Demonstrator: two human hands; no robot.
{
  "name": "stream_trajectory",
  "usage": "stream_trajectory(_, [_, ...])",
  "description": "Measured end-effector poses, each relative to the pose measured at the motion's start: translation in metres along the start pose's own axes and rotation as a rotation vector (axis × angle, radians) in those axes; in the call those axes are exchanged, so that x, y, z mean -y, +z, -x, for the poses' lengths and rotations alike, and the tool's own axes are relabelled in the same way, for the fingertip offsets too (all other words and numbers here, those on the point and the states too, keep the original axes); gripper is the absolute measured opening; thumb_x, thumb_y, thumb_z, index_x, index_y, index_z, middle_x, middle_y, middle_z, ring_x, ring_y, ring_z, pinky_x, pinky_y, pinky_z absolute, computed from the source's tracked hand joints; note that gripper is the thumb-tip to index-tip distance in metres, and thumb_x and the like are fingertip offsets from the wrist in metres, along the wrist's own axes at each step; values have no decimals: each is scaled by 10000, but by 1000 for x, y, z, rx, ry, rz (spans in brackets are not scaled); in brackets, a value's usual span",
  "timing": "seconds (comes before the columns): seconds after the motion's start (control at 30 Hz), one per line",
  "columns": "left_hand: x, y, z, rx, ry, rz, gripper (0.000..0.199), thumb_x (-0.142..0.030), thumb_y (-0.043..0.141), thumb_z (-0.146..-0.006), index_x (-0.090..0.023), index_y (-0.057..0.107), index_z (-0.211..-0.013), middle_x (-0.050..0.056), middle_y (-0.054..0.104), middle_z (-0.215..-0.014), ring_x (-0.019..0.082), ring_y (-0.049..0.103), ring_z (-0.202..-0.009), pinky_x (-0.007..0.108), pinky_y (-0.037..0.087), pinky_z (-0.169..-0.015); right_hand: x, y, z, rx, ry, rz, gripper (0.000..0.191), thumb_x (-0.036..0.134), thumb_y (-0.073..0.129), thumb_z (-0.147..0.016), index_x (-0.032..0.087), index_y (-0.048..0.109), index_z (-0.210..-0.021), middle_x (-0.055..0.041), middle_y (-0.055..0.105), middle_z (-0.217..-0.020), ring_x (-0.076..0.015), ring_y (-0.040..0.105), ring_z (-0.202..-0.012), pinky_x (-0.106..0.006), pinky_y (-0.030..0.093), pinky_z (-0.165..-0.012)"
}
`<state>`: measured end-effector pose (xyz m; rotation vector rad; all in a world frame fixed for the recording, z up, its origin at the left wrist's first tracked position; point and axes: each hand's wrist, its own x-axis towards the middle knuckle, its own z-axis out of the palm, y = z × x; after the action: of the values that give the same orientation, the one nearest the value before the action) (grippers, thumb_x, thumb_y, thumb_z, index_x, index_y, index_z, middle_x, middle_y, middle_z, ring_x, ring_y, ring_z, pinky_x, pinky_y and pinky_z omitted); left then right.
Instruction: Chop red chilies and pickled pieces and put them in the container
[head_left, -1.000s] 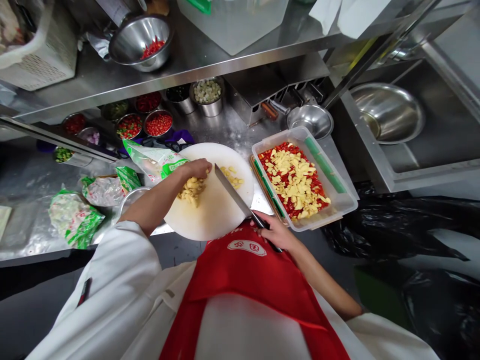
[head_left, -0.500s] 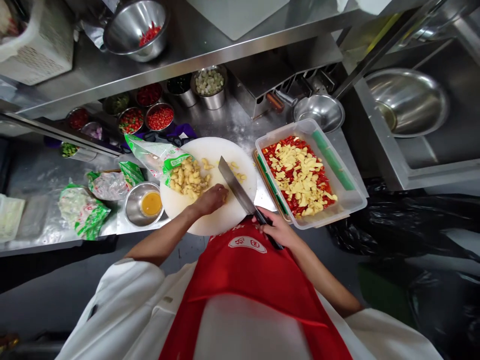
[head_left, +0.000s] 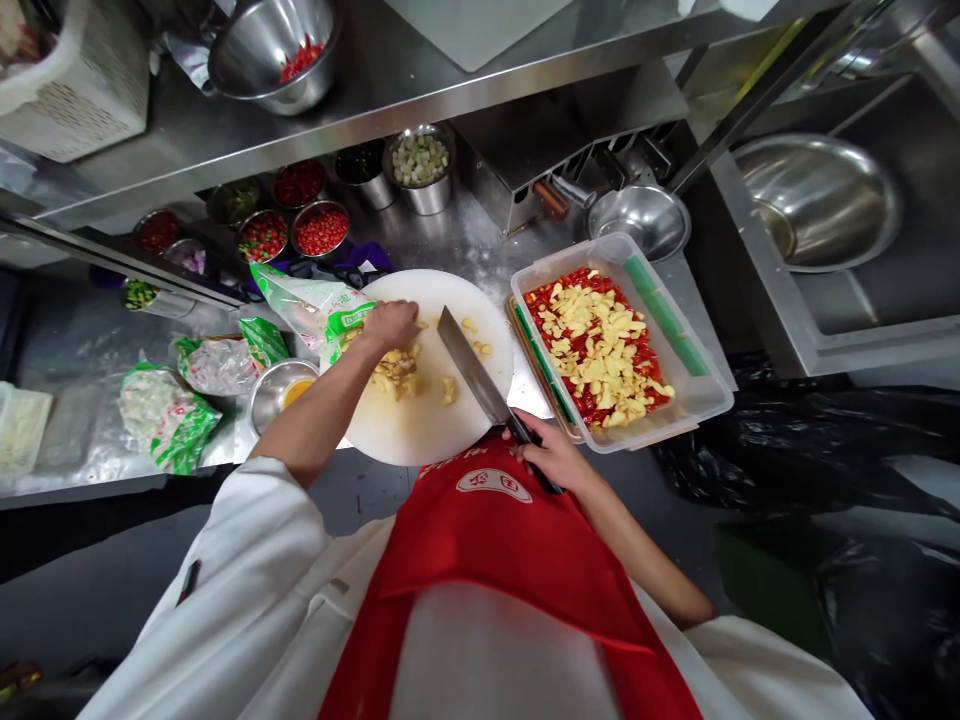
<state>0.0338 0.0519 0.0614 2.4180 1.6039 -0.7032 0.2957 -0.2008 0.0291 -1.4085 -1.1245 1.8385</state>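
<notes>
My right hand (head_left: 551,452) grips the black handle of a cleaver (head_left: 472,368), its blade slanting up-left over the round white cutting board (head_left: 442,435). Over the board's upper left part is my left hand (head_left: 391,325), fingers bent down above the yellow ginger pieces (head_left: 395,375); its fingertips are too hidden to tell what they touch. One ginger piece (head_left: 449,390) lies apart, left of the blade. Thin slices (head_left: 480,347) rest right of it. A green and white bag (head_left: 307,305) lies on the board's left edge.
Right of the board, a clear plastic tub (head_left: 705,395) holds red chillies topped with yellow slices. A steel bowl (head_left: 274,395) of orange liquid and wrapped bags (head_left: 169,415) sit left. Behind are metal pots (head_left: 427,195), a knife rack (head_left: 517,185) and an overhead shelf (head_left: 420,88).
My left hand has moved up and left from the board's lower middle to beyond the ginger pile, leaving a ginger piece behind. My right hand and the cleaver are nearly unmoved.
</notes>
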Motion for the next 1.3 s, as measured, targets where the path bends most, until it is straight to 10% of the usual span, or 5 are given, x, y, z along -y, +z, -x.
stream_trajectory(0.17, [-16,13,16,159,128,-39,284,-201,601,-806,-125,623,-1078,167,706,-991,312,664,-966,429,416,-923,-3,0,-2,3,-1,-23,715,222,527,-703,210,442,-1413,-34,681,-1094,-129,590,-616,-260,508,-542])
stream_trajectory(0.4, [-30,27,59,-159,77,330,246,-283,624,-819,-196,602,-1048,66,692,-949,237,651,-850,330,473,-770,2,-3,-2,6,-6,4,683,208,520,-709,220,467,-1390,-28,674,-1090,-126,590,-626,-252,504,-542])
stream_trajectory(0.8, [-78,147,115,-657,-271,666,239,-242,469,-940,-161,633,-1094,159,551,-1263,296,510,-1187,491,447,-1027,24,-6,-5,1,61,387,474,276,487,-868,191,452,-1333,-39,690,-937,-165,625,-636,-282,485,-639])
stream_trajectory(1.0, [-89,150,115,-696,-144,795,234,-266,422,-987,-186,636,-1039,124,600,-1172,246,570,-1106,461,499,-988,46,-8,1,-5,39,879,387,381,391,-991,171,493,-1300,-135,705,-1068,-276,660,-987,-308,434,-780])
stream_trajectory(1.3, [-94,153,111,-713,-36,700,239,-312,450,-999,-194,658,-999,120,605,-1102,234,559,-1056,448,504,-914,55,-21,20,88,-27,1041,387,355,350,-1017,190,494,-1335,-126,695,-1159,-264,664,-994,-311,432,-806])
